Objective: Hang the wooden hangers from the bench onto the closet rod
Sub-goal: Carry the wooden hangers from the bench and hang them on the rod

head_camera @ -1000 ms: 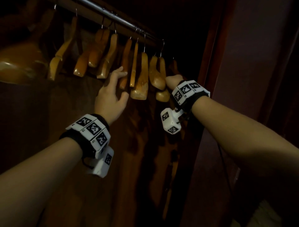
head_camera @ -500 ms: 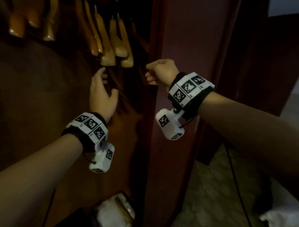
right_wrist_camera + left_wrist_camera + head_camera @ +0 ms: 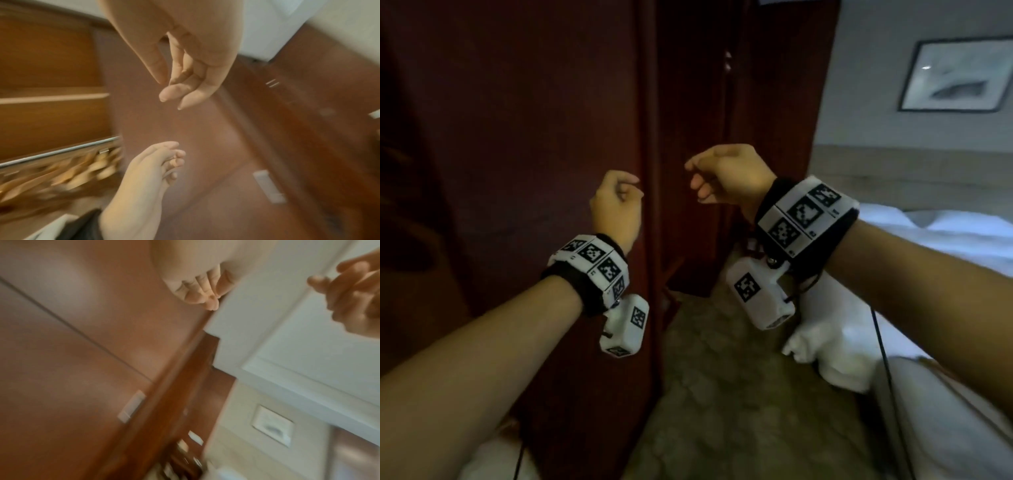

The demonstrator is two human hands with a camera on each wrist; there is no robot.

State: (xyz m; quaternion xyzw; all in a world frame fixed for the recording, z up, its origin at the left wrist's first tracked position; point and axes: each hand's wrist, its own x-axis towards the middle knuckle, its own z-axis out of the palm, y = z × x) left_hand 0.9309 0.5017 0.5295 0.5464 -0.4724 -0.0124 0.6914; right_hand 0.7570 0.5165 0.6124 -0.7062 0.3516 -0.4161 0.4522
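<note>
My left hand (image 3: 616, 205) and right hand (image 3: 726, 174) hover side by side at chest height in front of a dark red closet panel (image 3: 534, 137). Both hold nothing, and their fingers hang loosely curled. No hanger shows in the head view. In the right wrist view the metal closet rod (image 3: 57, 152) and several wooden hangers (image 3: 82, 172) on it appear blurred at the left, behind my left hand (image 3: 156, 170). My right hand (image 3: 180, 73) has relaxed fingers there. The left wrist view shows my left hand's curled fingertips (image 3: 201, 293). The bench is out of sight.
A bed with white linen (image 3: 945, 240) lies to the right, with a white cloth (image 3: 835, 353) hanging at its corner. A framed picture (image 3: 955, 75) hangs on the wall above it. Patterned carpet (image 3: 722, 394) runs between the closet and the bed.
Both hands have drawn back from the hanging hangers. The left hand's fingers have curled in. My view has swung right, so the closet interior has left the head view.
</note>
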